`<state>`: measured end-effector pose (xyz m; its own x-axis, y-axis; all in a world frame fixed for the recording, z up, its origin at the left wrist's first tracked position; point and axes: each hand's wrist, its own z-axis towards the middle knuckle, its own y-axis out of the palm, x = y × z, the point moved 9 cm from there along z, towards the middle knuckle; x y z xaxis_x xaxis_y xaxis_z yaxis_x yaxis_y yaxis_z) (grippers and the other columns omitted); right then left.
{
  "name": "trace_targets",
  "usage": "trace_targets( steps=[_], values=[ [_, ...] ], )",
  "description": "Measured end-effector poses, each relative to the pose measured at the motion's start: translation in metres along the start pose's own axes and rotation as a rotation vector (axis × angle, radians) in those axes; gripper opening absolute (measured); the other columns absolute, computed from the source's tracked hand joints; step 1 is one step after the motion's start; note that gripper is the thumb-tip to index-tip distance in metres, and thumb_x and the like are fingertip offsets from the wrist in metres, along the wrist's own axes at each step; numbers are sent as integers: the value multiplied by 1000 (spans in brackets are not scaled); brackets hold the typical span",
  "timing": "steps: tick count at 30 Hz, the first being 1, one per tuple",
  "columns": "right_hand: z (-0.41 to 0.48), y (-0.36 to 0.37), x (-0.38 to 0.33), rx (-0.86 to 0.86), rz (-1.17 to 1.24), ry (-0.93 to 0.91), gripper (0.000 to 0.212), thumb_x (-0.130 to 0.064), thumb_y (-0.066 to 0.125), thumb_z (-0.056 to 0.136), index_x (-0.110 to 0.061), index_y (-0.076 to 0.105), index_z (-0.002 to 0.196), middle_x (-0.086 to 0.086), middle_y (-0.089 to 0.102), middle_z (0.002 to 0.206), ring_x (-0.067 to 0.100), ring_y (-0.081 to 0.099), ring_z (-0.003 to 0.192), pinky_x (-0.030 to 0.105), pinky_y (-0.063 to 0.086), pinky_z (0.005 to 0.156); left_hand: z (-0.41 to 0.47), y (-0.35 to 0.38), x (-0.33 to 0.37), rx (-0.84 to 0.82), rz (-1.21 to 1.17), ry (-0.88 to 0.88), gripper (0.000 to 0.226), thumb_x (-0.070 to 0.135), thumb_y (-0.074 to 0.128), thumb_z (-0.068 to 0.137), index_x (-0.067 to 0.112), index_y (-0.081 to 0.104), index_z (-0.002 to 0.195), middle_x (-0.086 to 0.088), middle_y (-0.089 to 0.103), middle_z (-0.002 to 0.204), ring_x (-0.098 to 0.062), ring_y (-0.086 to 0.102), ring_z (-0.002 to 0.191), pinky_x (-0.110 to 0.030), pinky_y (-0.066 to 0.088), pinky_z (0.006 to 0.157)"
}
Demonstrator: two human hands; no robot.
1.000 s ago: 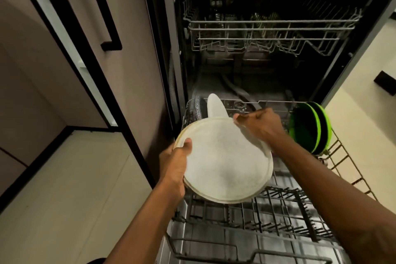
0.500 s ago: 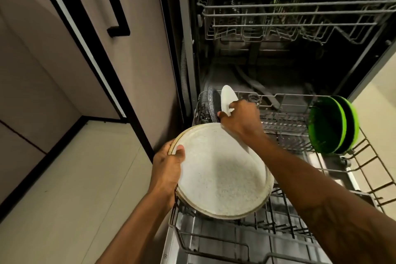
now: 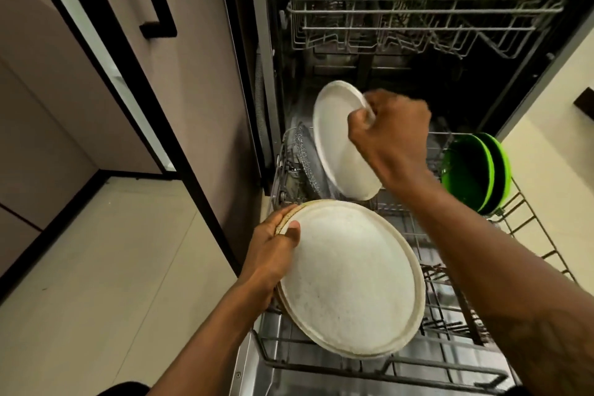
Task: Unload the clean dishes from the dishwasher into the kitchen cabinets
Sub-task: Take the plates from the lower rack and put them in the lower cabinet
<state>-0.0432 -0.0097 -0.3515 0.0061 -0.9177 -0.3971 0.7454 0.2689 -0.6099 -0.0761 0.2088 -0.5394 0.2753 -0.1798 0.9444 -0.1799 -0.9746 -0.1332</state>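
The white plate has just come up out of the lower rack, the right hand clamping its fingers on the rim. It looks bound for the stacked plates, gripped at their left edge by the left hand. A grey plate and green bowls remain racked.

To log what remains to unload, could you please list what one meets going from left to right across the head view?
Black cabinet handle, left hand, grey speckled dish, white plate, right hand gripping it, green bowls. The plate stack in the left hand spans too much to place.
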Motion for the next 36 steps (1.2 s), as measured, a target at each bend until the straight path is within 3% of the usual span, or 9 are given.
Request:
trace_targets(
  steps=[5, 11, 15, 19, 23, 25, 29, 33, 36],
  values=[
    [16, -43, 49, 135, 88, 203, 28, -23, 54, 86, -16, 76, 101, 5, 77, 89, 21, 69, 80, 24, 48, 75, 7, 0, -2, 50, -43, -10, 37, 20, 55, 102, 40, 65, 131, 9, 67, 128, -17, 62, 115, -42, 55, 99],
    [-20, -2, 130, -228, 253, 518, 15, -20, 70, 89, -17, 80, 100, 2, 75, 86, 11, 67, 83, 31, 56, 92, 10, 0, -3, 169, -286, -74, 35, 18, 56, 102, 27, 64, 135, 0, 70, 124, -20, 68, 109, -40, 57, 95],
    [-35, 15, 131, -312, 474, 635, 10, -10, 74, 85, -8, 80, 93, 7, 76, 92, 15, 68, 81, 28, 57, 78, 14, 0, 3, 220, -385, -33, 30, 24, 52, 105, 23, 67, 131, 1, 73, 121, -22, 68, 112, -47, 55, 100],
    [-45, 32, 123, -529, 497, 636, 10, -14, 79, 78, -18, 81, 88, -3, 77, 84, 15, 67, 81, 30, 54, 73, 10, 2, 6, 220, -458, -8, 37, 33, 49, 105, 16, 62, 135, -5, 71, 126, -25, 68, 116, -52, 53, 102],
    [-59, 52, 113, -725, 422, 547, 7, -12, 79, 78, -15, 81, 85, -3, 78, 89, 16, 69, 94, 34, 54, 86, 5, 7, 3, 128, -489, -85, 68, 69, 54, 86, 21, 64, 134, -2, 72, 125, -26, 69, 115, -53, 53, 101],
    [-59, 59, 109, -757, 336, 480, 7, -21, 84, 76, -16, 81, 79, -3, 78, 83, 13, 71, 88, 30, 56, 83, 6, 3, 0, 100, -408, -138, 52, 59, 57, 93, 24, 66, 130, -1, 74, 120, -27, 69, 112, -54, 53, 100],
    [-55, 69, 101, -687, 247, 433, 51, -46, 82, 77, 2, 68, 67, 8, 62, 55, 10, 55, 48, 24, 50, 57, 4, -3, -19, 70, -328, -280, 30, 38, 50, 105, 25, 61, 130, -2, 70, 118, -25, 65, 106, -45, 54, 88],
    [-44, 82, 75, -593, -30, 287, 61, -65, 67, 83, -9, 63, 60, 0, 61, 53, 16, 64, 58, 27, 52, 62, 7, -16, -16, 202, -267, -162, 26, 31, 49, 106, 25, 63, 127, -2, 70, 112, -22, 66, 101, -40, 54, 88],
    [-44, 105, 32, -587, -61, 142, 62, -79, 51, 82, -19, 66, 70, -6, 61, 59, 17, 64, 62, 27, 52, 64, 5, -15, -17, 223, -212, -133, 19, 29, 48, 107, 26, 64, 116, 2, 68, 100, -15, 64, 90, -29, 49, 70]
  ],
)
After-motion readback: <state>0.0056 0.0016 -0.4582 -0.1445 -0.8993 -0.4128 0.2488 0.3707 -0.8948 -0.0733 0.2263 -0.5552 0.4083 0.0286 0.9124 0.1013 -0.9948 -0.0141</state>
